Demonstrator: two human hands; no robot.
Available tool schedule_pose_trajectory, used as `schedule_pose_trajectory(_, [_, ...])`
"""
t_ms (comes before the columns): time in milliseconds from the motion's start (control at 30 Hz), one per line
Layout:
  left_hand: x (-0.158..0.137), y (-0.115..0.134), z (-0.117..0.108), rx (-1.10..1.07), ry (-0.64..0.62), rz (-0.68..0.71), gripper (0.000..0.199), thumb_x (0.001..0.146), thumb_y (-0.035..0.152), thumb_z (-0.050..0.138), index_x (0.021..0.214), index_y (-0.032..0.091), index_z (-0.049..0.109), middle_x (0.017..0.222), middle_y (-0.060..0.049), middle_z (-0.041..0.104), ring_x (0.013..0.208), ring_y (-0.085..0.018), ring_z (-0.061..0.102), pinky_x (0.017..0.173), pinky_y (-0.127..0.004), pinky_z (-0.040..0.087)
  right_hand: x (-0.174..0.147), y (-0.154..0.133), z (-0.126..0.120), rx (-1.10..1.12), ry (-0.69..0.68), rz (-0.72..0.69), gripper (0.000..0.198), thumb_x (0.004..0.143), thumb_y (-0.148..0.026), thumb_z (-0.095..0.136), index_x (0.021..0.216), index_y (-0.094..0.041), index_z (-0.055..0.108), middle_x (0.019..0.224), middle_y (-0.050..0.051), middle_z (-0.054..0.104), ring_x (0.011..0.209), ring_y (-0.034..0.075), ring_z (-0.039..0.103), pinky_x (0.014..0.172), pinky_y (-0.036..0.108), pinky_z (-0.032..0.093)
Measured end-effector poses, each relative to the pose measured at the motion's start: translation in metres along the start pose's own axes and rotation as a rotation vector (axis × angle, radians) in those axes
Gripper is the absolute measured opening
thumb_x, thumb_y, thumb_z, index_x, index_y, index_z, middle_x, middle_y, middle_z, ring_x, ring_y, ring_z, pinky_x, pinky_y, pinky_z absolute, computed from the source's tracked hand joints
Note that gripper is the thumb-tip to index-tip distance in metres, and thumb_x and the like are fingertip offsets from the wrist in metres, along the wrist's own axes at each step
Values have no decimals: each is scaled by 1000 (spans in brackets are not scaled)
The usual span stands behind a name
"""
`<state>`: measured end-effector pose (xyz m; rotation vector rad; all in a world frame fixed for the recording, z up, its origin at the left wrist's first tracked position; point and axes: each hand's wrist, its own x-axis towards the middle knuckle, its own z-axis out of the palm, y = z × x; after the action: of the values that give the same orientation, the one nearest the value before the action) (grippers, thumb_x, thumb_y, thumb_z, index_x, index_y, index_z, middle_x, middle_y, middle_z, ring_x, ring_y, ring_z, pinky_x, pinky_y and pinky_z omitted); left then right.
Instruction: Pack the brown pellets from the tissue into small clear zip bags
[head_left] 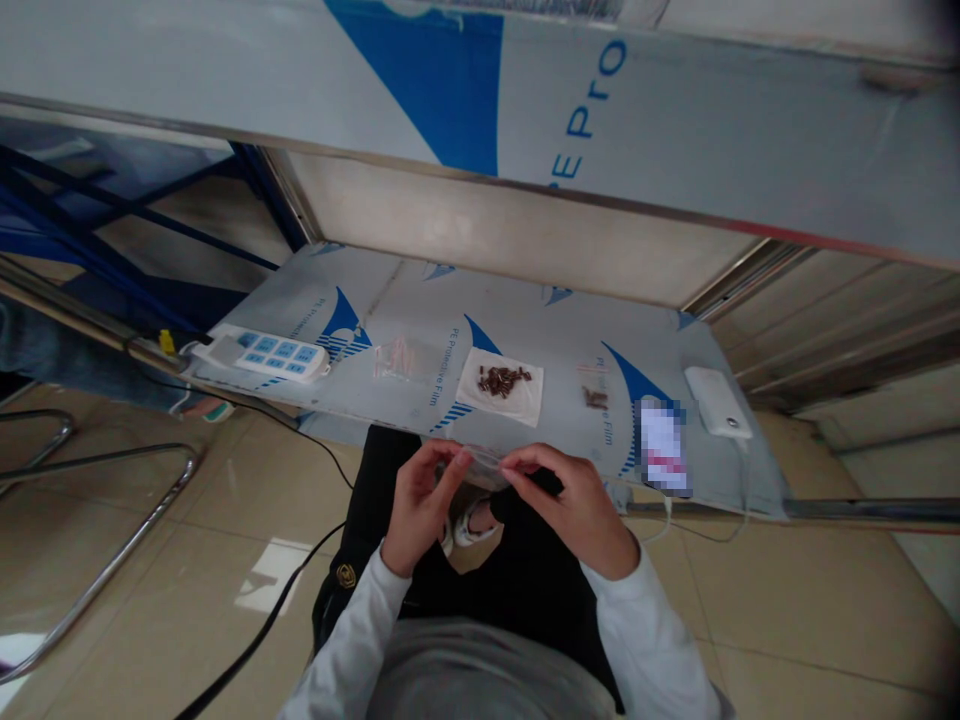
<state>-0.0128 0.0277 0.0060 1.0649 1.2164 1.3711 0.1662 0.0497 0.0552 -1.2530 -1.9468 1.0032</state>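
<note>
A small clear plastic bag [484,468] is stretched between my two hands, just in front of the shelf edge and above my lap. My left hand [421,500] pinches its left side between thumb and fingers. On the other side, my right hand [574,505] pinches the right end the same way. Beyond them, a pile of small dark brown pieces [504,381] lies on a white paper sheet [526,403]. To its right is a clear bag with a few brown pieces [596,398] inside. Left of the sheet lie clear bags with reddish lines [396,358].
The film-covered metal shelf [480,300] carries a power strip [266,355] at left, and a phone [661,450] and white power bank [718,402] with cables at right. A higher panel [225,90] hangs across the back. A metal chair frame [127,560] stands at left.
</note>
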Motion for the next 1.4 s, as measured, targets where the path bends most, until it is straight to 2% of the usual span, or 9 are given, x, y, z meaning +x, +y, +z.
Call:
schedule_pose_trajectory(167, [-1, 2, 2, -7, 74, 21, 17, 78, 31, 67, 84, 15, 66, 80, -4, 66, 75, -13, 60, 71, -23, 47, -5, -5, 5, 140, 88, 105, 39, 84, -29, 61, 122, -25, 50, 87, 1, 72, 84, 16, 67, 84, 30, 49])
schedule_pose_trajectory(333, [-3, 9, 4, -38, 132, 42, 15, 77, 29, 68, 83, 15, 66, 77, -2, 66, 71, -12, 60, 67, -21, 48, -7, 0, 18, 319, 145, 152, 58, 78, -31, 69, 131, -26, 45, 88, 1, 71, 87, 17, 65, 88, 32, 47])
schedule_pose_trajectory(400, [-5, 11, 7, -57, 151, 46, 15, 77, 30, 68, 83, 16, 66, 76, -2, 66, 70, -12, 60, 66, -21, 48, -6, 2, 27, 416, 160, 189, 53, 75, -33, 72, 123, -25, 53, 92, 2, 70, 88, 18, 65, 85, 31, 49])
schedule_pose_trajectory(467, [-6, 13, 9, -69, 142, 45, 15, 78, 29, 68, 83, 15, 66, 76, -2, 65, 70, -12, 60, 66, -21, 48, -6, 2, 36, 501, 176, 226, 33, 75, -34, 71, 105, -22, 65, 91, 3, 71, 86, 18, 65, 79, 29, 50])
schedule_pose_trajectory(600, [-8, 14, 10, -88, 99, 42, 13, 80, 28, 66, 84, 15, 65, 78, -2, 65, 73, -12, 60, 69, -21, 48, -4, -1, 45, 539, 249, 246, 16, 77, -34, 69, 80, -18, 70, 78, 3, 71, 74, 16, 64, 70, 26, 49])
schedule_pose_trajectory(800, [-9, 8, 5, -61, 48, 49, 11, 79, 25, 66, 85, 15, 65, 79, -3, 65, 76, -12, 59, 73, -22, 47, -6, -1, 37, 466, 163, 211, 16, 78, -33, 68, 79, -18, 71, 75, 3, 69, 73, 16, 61, 71, 26, 47])
schedule_pose_trajectory(1067, [-11, 5, 6, -55, 69, 21, 11, 81, 27, 64, 83, 16, 64, 77, -1, 64, 73, -11, 58, 70, -20, 46, -7, 2, 43, 584, 267, 271, 14, 77, -33, 70, 79, -19, 69, 76, 1, 70, 73, 14, 62, 69, 24, 48])
schedule_pose_trajectory(1233, [-8, 3, 3, -43, -21, 16, 13, 79, 26, 66, 87, 15, 66, 85, -5, 67, 81, -14, 60, 78, -24, 47, -7, 5, 38, 519, 257, 236, 12, 77, -31, 69, 81, -20, 70, 78, 1, 70, 75, 14, 62, 72, 24, 47])
schedule_pose_trajectory(1400, [-8, 3, 3, -31, 22, 20, 11, 79, 25, 66, 85, 15, 66, 80, -4, 66, 76, -13, 59, 72, -23, 46, -8, 10, 36, 553, 212, 244, 17, 76, -32, 70, 90, -21, 70, 87, 2, 71, 80, 15, 63, 74, 25, 48])
